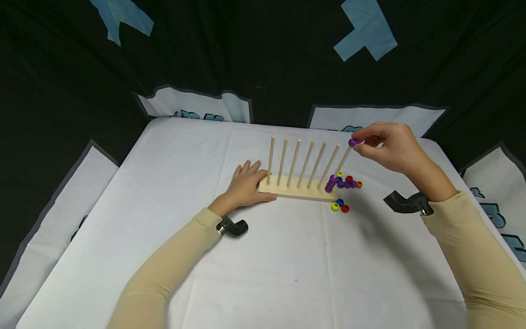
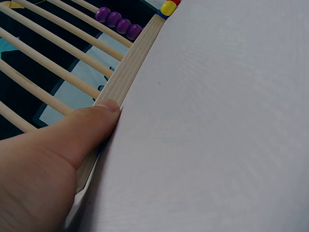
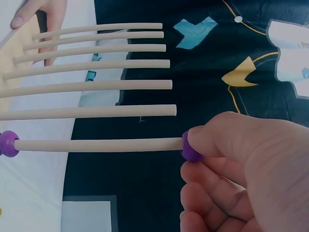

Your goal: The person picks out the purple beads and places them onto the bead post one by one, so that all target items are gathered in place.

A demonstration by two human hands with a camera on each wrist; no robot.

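Observation:
A wooden peg stand (image 1: 302, 193) with a row of upright pegs stands on the white table. My left hand (image 1: 245, 186) holds its left end, the thumb (image 2: 96, 121) along the front edge and the other fingers behind. At the tip of the rightmost peg, my right hand (image 1: 388, 144) pinches a purple bead (image 3: 191, 147) between thumb and index finger. Several purple beads (image 2: 118, 21) are stacked at the bottom of that same peg. The other pegs carry no beads.
Loose purple beads (image 1: 347, 184), a red bead (image 1: 349, 178) and an orange bead (image 1: 359, 184) lie behind the stand's right end. In front of that end are a yellow bead (image 1: 335, 207), a blue bead (image 1: 339, 202) and another red bead (image 1: 345, 209). A dark curtain (image 1: 246, 55) hangs behind the table.

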